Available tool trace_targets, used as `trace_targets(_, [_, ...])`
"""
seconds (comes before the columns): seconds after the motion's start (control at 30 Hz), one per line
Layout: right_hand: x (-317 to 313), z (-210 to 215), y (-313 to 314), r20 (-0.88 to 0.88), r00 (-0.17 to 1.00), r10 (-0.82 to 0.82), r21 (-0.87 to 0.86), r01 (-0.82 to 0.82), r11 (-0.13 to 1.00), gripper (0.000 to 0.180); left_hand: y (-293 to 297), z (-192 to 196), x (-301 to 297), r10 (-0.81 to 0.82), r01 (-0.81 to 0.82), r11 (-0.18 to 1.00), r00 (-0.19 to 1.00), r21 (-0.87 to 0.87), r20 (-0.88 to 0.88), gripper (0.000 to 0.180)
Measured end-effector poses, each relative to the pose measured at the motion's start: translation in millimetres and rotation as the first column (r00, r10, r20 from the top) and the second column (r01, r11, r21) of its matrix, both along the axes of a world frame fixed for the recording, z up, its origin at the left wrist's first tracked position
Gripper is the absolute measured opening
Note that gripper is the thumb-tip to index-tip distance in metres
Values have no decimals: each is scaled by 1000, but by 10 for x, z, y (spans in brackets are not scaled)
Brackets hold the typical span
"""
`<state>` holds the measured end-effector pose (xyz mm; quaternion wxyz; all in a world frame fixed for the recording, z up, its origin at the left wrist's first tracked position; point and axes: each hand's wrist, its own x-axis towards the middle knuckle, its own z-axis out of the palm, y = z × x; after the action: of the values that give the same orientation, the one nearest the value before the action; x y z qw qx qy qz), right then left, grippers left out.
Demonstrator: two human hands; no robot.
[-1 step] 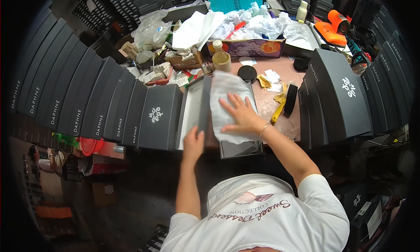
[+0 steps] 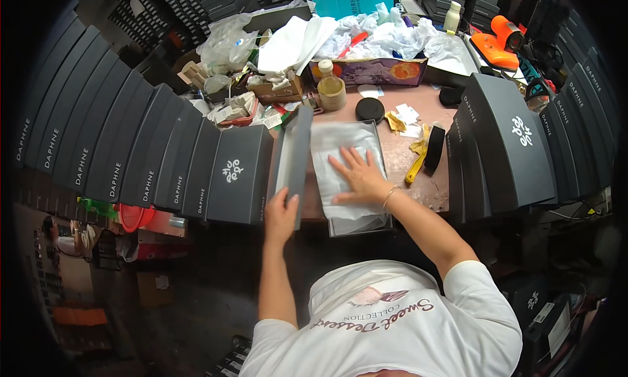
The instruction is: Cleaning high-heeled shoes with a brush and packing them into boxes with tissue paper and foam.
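One open dark grey box base (image 2: 358,233) is laid lengthwise at the near edge of the pinkish-brown tabletop (image 2: 428,190), and most of it is covered by white tissue paper (image 2: 327,158). The right hand (image 2: 361,177) is placed palm down on the tissue paper, its fingers spread apart and pointed away from the body; nothing is seen to be gripped by it. The paper is thus found directly beneath the palm, extended past the fingertips toward the far end and out to the left of the thumb. What is covered by it cannot be told. To the left of the base, a dark grey box lid (image 2: 300,167) is held tilted up on its side, its pale inside turned leftward. It is clamped near its close end between the thumb and fingers of the left hand (image 2: 281,213), so that most of the lid is stretched out ahead of that hand, between the base and the nearest upright grey box (image 2: 229,174). Beyond the base, a round black disc (image 2: 370,109) and a white-capped bottle (image 2: 331,89) are set; to its right, a yellow-handled tool (image 2: 413,171) is laid beside a black block (image 2: 434,149).
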<state>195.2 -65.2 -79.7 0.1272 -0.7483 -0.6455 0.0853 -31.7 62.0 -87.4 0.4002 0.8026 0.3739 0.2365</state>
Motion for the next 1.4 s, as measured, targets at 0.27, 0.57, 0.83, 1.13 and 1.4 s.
trace_targets(0.27, [88,-48,-34,-412,908,-74,233,183,955,80,-171,1126,-219,49,364,856,648,-366,760,32])
trace_targets(0.57, [483,341,-740,-941,278,-192,19,612,791,44,-599,343,637,-284,271,959,925,87,252,48])
trace_targets(0.83, [296,166,-448,-601,712,-361,14,462,887,45,-464,110,446,-68,68,998,988,3,135,51])
trace_targets(1.13, [219,-439,-564,-906,266,-330,-137,552,823,54,-225,-653,426,25,199,448,972,-872,235,36])
trace_targets(1.4, [-201,758,-1500,-796,589,-143,222,502,836,93,-916,85,427,4,620,391,738,-680,675,63])
